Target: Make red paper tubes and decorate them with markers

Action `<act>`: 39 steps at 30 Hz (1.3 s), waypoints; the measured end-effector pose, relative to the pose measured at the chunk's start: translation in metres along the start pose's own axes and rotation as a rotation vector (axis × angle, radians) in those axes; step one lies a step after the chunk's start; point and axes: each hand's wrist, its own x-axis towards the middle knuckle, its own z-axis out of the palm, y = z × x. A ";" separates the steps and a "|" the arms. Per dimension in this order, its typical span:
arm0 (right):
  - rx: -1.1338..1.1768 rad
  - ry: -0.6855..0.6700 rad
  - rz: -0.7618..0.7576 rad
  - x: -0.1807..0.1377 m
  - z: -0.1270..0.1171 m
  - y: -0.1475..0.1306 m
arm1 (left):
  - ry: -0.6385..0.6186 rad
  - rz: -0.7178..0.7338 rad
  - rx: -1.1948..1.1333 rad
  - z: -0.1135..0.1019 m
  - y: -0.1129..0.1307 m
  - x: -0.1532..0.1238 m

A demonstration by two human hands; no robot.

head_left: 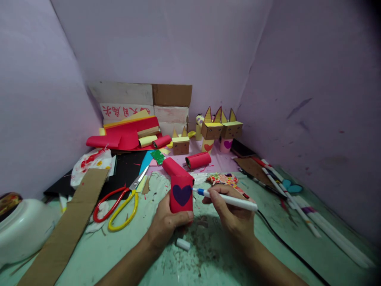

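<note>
The red tube (181,180) is matt paper with a paper heart (182,195). The pen (235,201) is smooth plastic. The scissors (133,187) have shiny metal blades (140,177) and smooth plastic handles (136,206). The long strip (67,226) is dull cardboard. The surface (98,254) looks slick, maybe plastic.

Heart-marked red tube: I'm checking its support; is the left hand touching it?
Touching: the head view shows the left hand with its thumb across the lower front of the red tube.

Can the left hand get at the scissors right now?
Probably not without freeing itself first: the left hand is holding the heart-marked red tube. Nothing visible covers the scissors, though.
</note>
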 end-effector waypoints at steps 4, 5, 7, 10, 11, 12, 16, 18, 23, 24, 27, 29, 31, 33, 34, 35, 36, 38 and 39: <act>-0.007 0.011 0.018 0.000 0.000 0.000 | 0.010 0.014 -0.009 0.001 -0.001 0.000; -0.010 0.009 0.008 0.000 0.000 0.000 | 0.008 0.012 -0.008 0.001 -0.001 0.000; -0.013 0.005 -0.010 0.001 0.000 0.001 | 0.000 0.011 -0.008 0.000 -0.001 0.000; -0.016 -0.004 0.001 0.001 0.000 0.000 | -0.004 0.018 -0.008 0.000 -0.002 0.000; -0.019 -0.007 0.008 0.000 0.000 -0.001 | -0.003 0.021 -0.009 0.000 -0.002 0.000; -0.022 -0.009 0.012 0.000 0.000 -0.002 | -0.002 0.021 -0.012 0.000 -0.001 0.000; -0.016 -0.014 0.024 -0.003 0.000 -0.004 | 0.000 0.008 -0.026 0.000 0.000 0.000; -0.009 -0.037 0.016 -0.003 0.000 -0.002 | 0.006 0.011 -0.025 0.000 0.000 0.001; -0.004 -0.119 -0.043 -0.004 -0.001 0.000 | 0.016 0.005 -0.018 0.001 -0.002 0.002; -0.006 -0.118 -0.027 -0.005 0.000 0.000 | 0.015 0.004 -0.017 0.001 -0.002 0.002; -0.018 -0.130 -0.014 -0.007 0.001 -0.002 | 0.014 0.013 -0.018 0.001 -0.001 0.001; -0.031 -0.149 -0.033 -0.008 0.002 -0.003 | 0.011 0.011 -0.024 0.001 -0.001 0.001; -0.039 -0.148 -0.040 -0.009 0.002 -0.004 | 0.010 0.008 -0.025 0.002 0.000 0.001; -0.037 -0.136 -0.029 -0.008 0.002 -0.004 | 0.017 0.017 -0.013 0.002 0.001 0.001; -0.031 -0.139 -0.030 -0.008 0.001 -0.004 | 0.023 0.018 -0.003 0.002 0.001 0.001; -0.024 -0.143 -0.035 -0.007 0.001 -0.003 | 0.028 0.016 0.005 0.002 0.001 0.001; -0.019 -0.140 -0.041 -0.007 0.001 -0.003 | 0.029 0.013 0.008 0.002 0.001 0.001; -0.019 -0.111 -0.043 -0.006 0.001 -0.002 | 0.022 0.006 -0.001 0.002 0.000 0.001; -0.020 -0.094 -0.037 -0.006 0.001 -0.003 | 0.017 0.005 -0.005 0.001 0.000 0.001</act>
